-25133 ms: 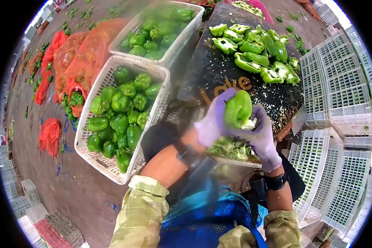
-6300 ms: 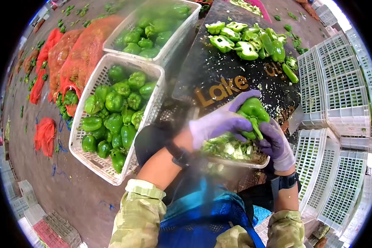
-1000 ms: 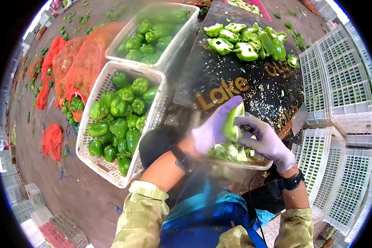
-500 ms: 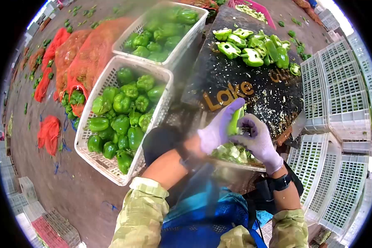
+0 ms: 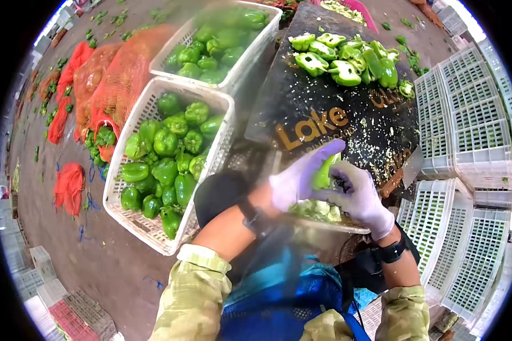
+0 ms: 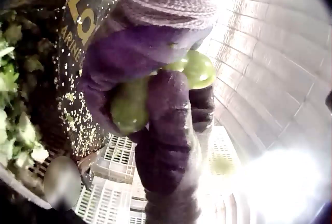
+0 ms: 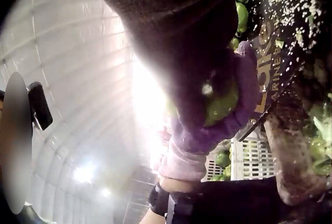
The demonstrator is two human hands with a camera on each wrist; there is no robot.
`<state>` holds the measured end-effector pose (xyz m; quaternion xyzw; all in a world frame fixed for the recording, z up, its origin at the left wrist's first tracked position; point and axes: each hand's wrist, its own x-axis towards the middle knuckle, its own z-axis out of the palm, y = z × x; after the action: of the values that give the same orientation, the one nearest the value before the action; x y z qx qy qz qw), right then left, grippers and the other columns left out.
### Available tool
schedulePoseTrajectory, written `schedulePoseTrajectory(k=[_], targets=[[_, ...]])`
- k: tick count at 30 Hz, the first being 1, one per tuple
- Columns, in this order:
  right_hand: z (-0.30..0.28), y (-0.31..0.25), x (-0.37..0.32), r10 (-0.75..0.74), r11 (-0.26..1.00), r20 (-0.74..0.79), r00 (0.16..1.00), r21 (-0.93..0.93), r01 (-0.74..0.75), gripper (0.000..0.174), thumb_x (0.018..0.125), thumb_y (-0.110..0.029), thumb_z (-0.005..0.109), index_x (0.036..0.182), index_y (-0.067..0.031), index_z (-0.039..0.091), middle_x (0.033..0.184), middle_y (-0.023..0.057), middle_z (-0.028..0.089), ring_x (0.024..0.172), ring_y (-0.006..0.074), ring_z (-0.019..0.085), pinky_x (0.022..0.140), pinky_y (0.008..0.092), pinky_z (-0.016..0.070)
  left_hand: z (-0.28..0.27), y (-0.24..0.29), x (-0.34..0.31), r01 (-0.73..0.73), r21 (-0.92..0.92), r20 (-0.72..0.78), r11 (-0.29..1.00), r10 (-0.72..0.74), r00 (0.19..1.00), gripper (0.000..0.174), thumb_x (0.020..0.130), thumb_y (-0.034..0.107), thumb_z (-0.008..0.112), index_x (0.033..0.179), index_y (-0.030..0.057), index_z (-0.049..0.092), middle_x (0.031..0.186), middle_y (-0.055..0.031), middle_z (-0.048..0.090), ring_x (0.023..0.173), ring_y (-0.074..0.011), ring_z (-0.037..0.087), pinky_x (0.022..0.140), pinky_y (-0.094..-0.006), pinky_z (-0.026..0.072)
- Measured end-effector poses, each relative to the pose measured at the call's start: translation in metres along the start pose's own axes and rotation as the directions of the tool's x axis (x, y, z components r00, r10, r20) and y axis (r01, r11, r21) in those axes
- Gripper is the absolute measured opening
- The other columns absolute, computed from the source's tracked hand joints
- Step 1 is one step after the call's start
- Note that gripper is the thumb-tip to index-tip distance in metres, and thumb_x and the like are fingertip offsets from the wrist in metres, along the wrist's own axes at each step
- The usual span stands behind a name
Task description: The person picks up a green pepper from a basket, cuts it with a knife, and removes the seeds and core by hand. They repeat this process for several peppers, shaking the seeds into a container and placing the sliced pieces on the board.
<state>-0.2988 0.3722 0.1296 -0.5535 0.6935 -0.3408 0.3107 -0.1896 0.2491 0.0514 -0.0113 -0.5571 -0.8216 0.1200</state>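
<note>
In the head view my left hand [image 5: 301,179], in a white and purple glove, holds a green bell pepper [image 5: 324,172]. My gloved right hand [image 5: 361,199] has its fingers bent against the pepper's right side. The left wrist view shows the pepper [image 6: 129,107] between both hands, with fingers and thumb pressed onto it. Much of the pepper is hidden by the gloves in the right wrist view. Right below the hands lies a tray [image 5: 347,228] of pale and green pepper scraps [image 5: 318,210].
A black board [image 5: 301,108] with gold lettering bears cut peppers [image 5: 347,71] and scattered seeds. To the left stand a crate [image 5: 139,236] and a second crate [image 5: 230,84] of whole peppers. Red mesh sacks [image 5: 116,79] lie beyond. White crates [image 5: 466,125] are stacked at right.
Six seconds ago a stemmed whole pepper was between the hands. The cut pile is smaller than 25 seconds ago. Over the last second the right fingers have curled closer around the held pepper.
</note>
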Motion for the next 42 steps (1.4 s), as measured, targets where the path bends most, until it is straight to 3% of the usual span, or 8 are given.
schedulePoseTrajectory(k=[8, 12, 19, 22, 25, 33, 38, 42], targets=[[-0.011, -0.008, -0.009, 0.177, 0.983, 0.16, 0.971, 0.017, -0.182, 0.016, 0.08, -0.003, 0.069, 0.093, 0.0007, 0.061, 0.077, 0.0038, 0.064, 0.068, 0.0073, 0.058, 0.061, 0.0232, 0.0476, 0.017, 0.038, 0.012, 0.386, -0.607, 0.089, 0.694, -0.423, 0.902, 0.035, 0.097, 0.024, 0.052, 0.127, 0.0064, 0.051, 0.113, -0.0051, 0.061, 0.098, -0.0135, 0.062, 0.082, -0.028, 0.0527], [0.007, 0.0, -0.011, -0.001, 0.998, -0.106, 0.994, -0.059, -0.005, 0.024, 0.075, -0.003, 0.071, 0.095, -0.0017, 0.058, 0.08, 0.005, 0.06, 0.071, 0.0146, 0.056, 0.063, 0.0273, 0.0461, 0.009, 0.007, 0.019, 0.195, -0.434, -0.094, 0.879, -0.26, 0.961, 0.043, 0.093, 0.038, 0.057, 0.125, 0.0088, 0.052, 0.107, -0.0096, 0.063, 0.086, -0.017, 0.065, 0.074, -0.031, 0.0554], [-0.031, -0.002, -0.051, 0.107, 0.992, 0.019, 0.994, -0.063, -0.106, 0.025, 0.075, -0.005, 0.072, 0.098, -0.0049, 0.062, 0.083, 0.0112, 0.062, 0.077, 0.029, 0.061, 0.07, 0.0347, 0.049, -0.001, 0.028, 0.025, 0.121, -0.925, 0.125, 0.361, -0.013, 0.992, 0.059, 0.095, 0.043, 0.048, 0.142, 0.0089, 0.035, 0.129, -0.02, 0.05, 0.098, -0.0346, 0.061, 0.097, -0.0577, 0.044], [-0.043, -0.03, -0.061, 0.061, 0.805, -0.11, 0.992, -0.583, -0.114, 0.033, 0.078, -0.012, 0.071, 0.109, -0.0042, 0.062, 0.089, 0.0156, 0.064, 0.084, 0.03, 0.065, 0.075, 0.0354, 0.0515, 0.001, 0.032, 0.028, 0.073, -0.874, 0.1, 0.48, 0.031, 0.995, 0.068, 0.09, 0.044, 0.057, 0.144, 0.0102, 0.032, 0.129, -0.0188, 0.051, 0.1, -0.0338, 0.061, 0.096, -0.0544, 0.0451], [-0.034, -0.045, -0.036, 0.205, 0.979, -0.306, 0.93, 0.077, -0.191, 0.029, 0.082, -0.013, 0.07, 0.108, -0.0011, 0.062, 0.084, 0.0135, 0.066, 0.073, 0.0193, 0.066, 0.068, 0.0293, 0.0519, 0.015, 0.038, 0.026, 0.071, -0.704, 0.001, 0.706, -0.1, 0.995, 0.072, 0.088, 0.044, 0.06, 0.145, 0.0105, 0.03, 0.129, -0.0172, 0.051, 0.103, -0.0289, 0.061, 0.093, -0.0438, 0.0491], [0.002, -0.024, 0.006, 0.207, 0.968, -0.137, 0.969, -0.112, -0.223, 0.016, 0.085, -0.017, 0.061, 0.085, -0.0016, 0.056, 0.076, 0.0168, 0.063, 0.067, 0.0344, 0.061, 0.058, 0.0419, 0.0466, 0.009, 0.024, 0.027, -0.021, -0.167, -0.266, 0.986, -0.024, 0.964, 0.065, 0.087, 0.043, 0.061, 0.138, 0.0099, 0.038, 0.114, -0.012, 0.056, 0.095, -0.0199, 0.061, 0.08, -0.0334, 0.0548], [-0.028, -0.022, -0.039, 0.181, 0.935, 0.262, 0.948, -0.343, -0.084, 0.017, 0.083, -0.013, 0.065, 0.096, -0.0038, 0.059, 0.076, 0.0151, 0.062, 0.069, 0.0321, 0.063, 0.061, 0.0412, 0.0486, -0.004, 0.038, 0.026, -0.12, -0.602, -0.311, 0.789, -0.094, 0.946, 0.06, 0.093, 0.045, 0.053, 0.139, 0.0097, 0.039, 0.122, -0.017, 0.056, 0.095, -0.0258, 0.064, 0.083, -0.0455, 0.0554], [-0.031, -0.021, -0.041, 0.067, 0.909, -0.332, 0.941, -0.369, -0.195, 0.027, 0.082, -0.012, 0.068, 0.105, -0.0028, 0.059, 0.073, 0.0128, 0.064, 0.066, 0.0253, 0.065, 0.06, 0.0366, 0.0505, 0.001, 0.04, 0.031, -0.077, -0.721, -0.074, 0.688, 0.035, 0.997, 0.067, 0.092, 0.046, 0.052, 0.144, 0.0089, 0.032, 0.126, -0.0204, 0.053, 0.099, -0.0316, 0.063, 0.087, -0.0511, 0.0527]])
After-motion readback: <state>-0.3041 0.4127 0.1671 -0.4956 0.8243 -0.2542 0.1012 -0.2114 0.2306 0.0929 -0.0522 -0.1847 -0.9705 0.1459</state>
